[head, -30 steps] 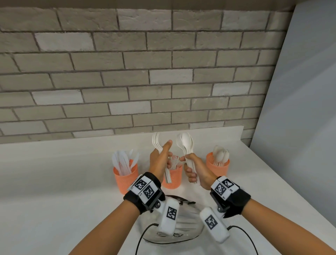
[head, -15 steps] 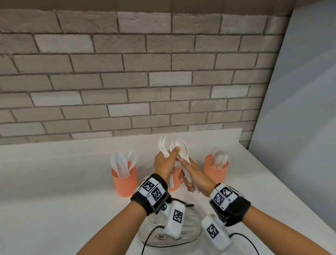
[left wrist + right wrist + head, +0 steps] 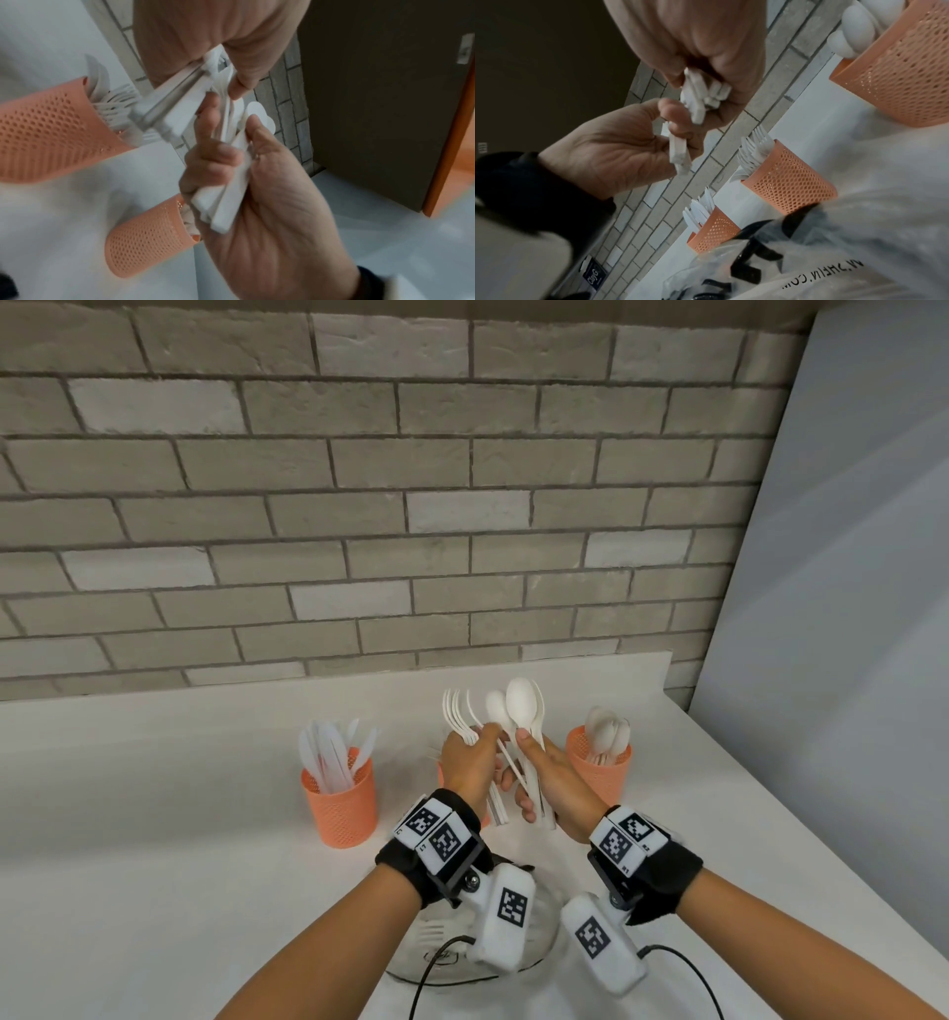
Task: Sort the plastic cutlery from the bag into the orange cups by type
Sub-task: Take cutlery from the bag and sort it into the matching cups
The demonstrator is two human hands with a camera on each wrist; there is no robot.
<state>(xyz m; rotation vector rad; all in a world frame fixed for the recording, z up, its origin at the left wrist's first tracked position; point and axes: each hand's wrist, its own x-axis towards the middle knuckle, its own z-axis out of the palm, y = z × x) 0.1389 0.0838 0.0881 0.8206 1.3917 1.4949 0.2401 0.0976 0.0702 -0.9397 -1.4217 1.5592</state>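
My left hand (image 3: 475, 752) grips a bundle of white forks (image 3: 456, 715), tines up, and its fingertips touch the spoon stems. Close beside it, my right hand (image 3: 534, 767) grips a bundle of white spoons (image 3: 521, 706), bowls up. Both hands hover above the middle orange cup (image 3: 790, 182), which holds forks and is mostly hidden in the head view. The left orange cup (image 3: 340, 796) holds knives and the right orange cup (image 3: 600, 765) holds spoons. In the wrist views the fork handles (image 3: 677, 150) and spoon handles (image 3: 226, 194) stick out below the curled fingers.
A clear plastic bag (image 3: 452, 947) with more cutlery lies on the white counter (image 3: 154, 814) just under my wrists. A brick wall (image 3: 359, 505) runs behind the cups, and a grey panel (image 3: 847, 608) stands at the right edge.
My hands, apart a second ago, have come together. The left hand moved right with the forks until its fingers reached the spoon bundle in my right hand.
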